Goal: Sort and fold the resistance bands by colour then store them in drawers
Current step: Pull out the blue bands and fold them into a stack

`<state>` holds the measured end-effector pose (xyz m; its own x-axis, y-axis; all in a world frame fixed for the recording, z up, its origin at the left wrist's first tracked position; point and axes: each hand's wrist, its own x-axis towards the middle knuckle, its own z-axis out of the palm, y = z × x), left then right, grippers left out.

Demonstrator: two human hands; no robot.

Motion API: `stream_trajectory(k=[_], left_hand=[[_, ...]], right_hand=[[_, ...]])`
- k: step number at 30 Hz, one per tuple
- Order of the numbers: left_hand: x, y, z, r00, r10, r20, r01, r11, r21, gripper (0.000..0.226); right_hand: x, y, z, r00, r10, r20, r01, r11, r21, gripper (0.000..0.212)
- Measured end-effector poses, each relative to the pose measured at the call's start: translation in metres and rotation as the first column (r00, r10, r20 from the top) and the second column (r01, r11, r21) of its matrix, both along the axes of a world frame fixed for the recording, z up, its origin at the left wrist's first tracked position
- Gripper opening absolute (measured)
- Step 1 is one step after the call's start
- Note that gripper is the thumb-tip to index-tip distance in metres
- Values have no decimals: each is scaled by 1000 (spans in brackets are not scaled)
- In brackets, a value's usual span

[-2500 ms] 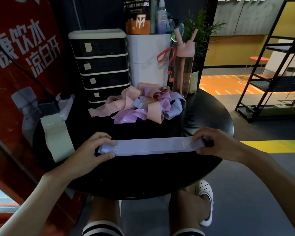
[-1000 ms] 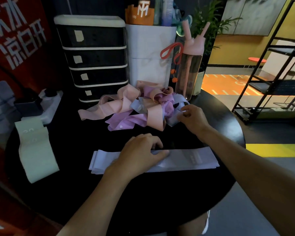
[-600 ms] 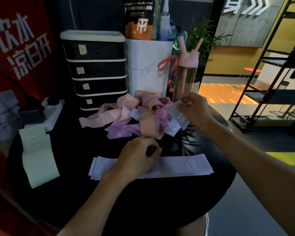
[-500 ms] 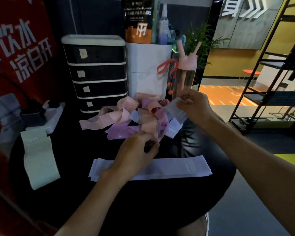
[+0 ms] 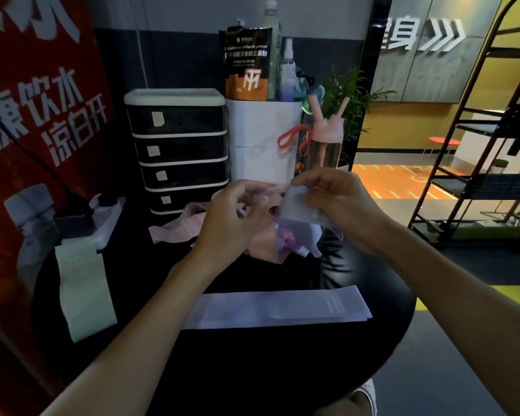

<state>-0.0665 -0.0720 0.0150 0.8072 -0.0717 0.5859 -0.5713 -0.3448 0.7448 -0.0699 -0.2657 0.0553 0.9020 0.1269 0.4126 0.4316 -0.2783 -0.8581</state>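
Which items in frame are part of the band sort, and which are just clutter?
Job:
right hand pinching a lavender band
left hand at the tangled band pile
flat lavender stack
green band
drawer unit

Lying about:
pink bottle
white bin
pouch
spray bottle
power strip
plant
shelf rack

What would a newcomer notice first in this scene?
Both hands meet over a tangle of pink and purple bands at mid-table: the right hand pinches a pale lavender band above it, and the left hand is at the tangle too. Nearer the person a flat lavender stack lies across the black table, a green band at its left edge, the black drawer unit behind.
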Motion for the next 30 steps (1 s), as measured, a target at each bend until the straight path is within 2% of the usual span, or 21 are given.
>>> stream_trajectory(k=[3, 6, 11, 16, 22, 26, 28, 30], left_hand=[[-3, 1, 11, 976, -176, -124, 174, 984, -33, 37], [-6, -1, 16, 918, -322, -231, 316, 947, -64, 33], [-6, -2, 14, 861, -432, -269, 427, 901, -81, 33], [-8, 1, 14, 880, -404, -251, 402, 914, -62, 16], [-9, 12, 15, 860, -404, -313, 418, 908, -24, 26], [-7, 25, 13, 882, -354, -311, 398, 913, 91, 19], [-8, 32, 14, 887, -344, -307, 393, 913, 113, 13], [-8, 38, 14, 887, -324, -329, 382, 915, 127, 9]], right_hand=[[-8, -2, 3, 997, 74, 0, -74, 997, 22, 37], [-13, -4, 6, 991, 134, 14, -134, 991, 18, 43], [-16, -10, 7, 990, 138, 26, -138, 990, -2, 43], [-16, -17, 2, 995, 101, 0, -101, 995, 20, 48], [-20, -21, -1, 994, 94, -49, -93, 995, 23, 30], [-26, -27, -10, 992, 110, -56, -120, 969, -215, 20], [-30, -29, -14, 991, 116, -65, -131, 939, -317, 27], [-31, -31, -19, 988, 127, -89, -150, 926, -346, 35]])
